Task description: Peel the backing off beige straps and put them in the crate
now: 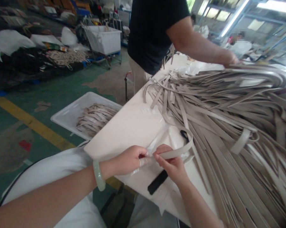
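Head view of two bare hands working on a beige strap (173,154) at the near edge of a counter (124,133) covered with white sheeting. The strap lies between the hands, its end at the left hand (128,161) and its length arching to the right and far through the right hand (169,164). Left hand: fingers closed in a clenched grip on the strap end, with a white wrapping (143,161) around one finger and a pale green bangle (98,175) on the wrist. Right hand: thumb and fingers in a pinching grip on the strap's middle. A black strip (157,182) lies on the sheeting just below the right hand, and a small black piece (184,136) sits at the strap's far bend.

To the right, a large heap of beige straps (216,107) covers most of the counter. At the far end, a co-worker in a dark T-shirt (152,31) reaches across, one hand (232,60) at a bunch of looped straps (259,76) raised above the heap.

Left of the counter, a white tray (69,114) holds a bundle of similar straps (95,118) and rests beyond the near edge. Farther left, a white wheeled bin (102,39) stands on the green floor (59,85), which bears a yellow line (31,123).
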The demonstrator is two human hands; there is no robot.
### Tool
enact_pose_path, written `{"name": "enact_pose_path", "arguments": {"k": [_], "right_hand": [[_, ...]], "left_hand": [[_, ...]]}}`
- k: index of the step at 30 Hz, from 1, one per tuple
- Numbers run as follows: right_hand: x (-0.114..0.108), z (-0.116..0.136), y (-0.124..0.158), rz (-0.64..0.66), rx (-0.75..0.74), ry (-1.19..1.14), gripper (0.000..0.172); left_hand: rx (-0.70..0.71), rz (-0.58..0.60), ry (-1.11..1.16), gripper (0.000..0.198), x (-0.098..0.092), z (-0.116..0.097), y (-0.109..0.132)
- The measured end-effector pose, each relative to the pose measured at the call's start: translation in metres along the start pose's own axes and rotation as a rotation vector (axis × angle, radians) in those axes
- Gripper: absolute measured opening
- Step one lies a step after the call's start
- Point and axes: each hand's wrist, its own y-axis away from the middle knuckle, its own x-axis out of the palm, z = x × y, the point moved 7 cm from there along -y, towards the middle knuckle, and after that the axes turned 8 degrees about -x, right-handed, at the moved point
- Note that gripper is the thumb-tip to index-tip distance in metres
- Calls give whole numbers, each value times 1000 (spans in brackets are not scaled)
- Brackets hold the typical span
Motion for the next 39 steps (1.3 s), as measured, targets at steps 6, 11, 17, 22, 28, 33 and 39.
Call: {"name": "enact_pose_path", "arguments": {"k": [6,11,17,22,28,33,39], "right_hand": [[-12,1,-2,-136,22,-208,56],[35,13,16,272,-2,-40,47],[3,6,2,-39,-74,-386,48],[20,26,13,154,-299,106,36],[25,21,12,160,-186,-74,38],[-4,-5,3,-179,46,-319,38],[26,21,13,180,-199,67,30]], "left_hand": [[-23,87,46,32,9,1,1],[55,164,113,32,21,-13,9],[-107,648,-191,38,27,-2,36],[-83,505,-133,33,22,2,24],[-102,252,0,25,20,4,8],[-82,256,34,32,19,0,8],[14,211,95,18,21,-10,9]]}}
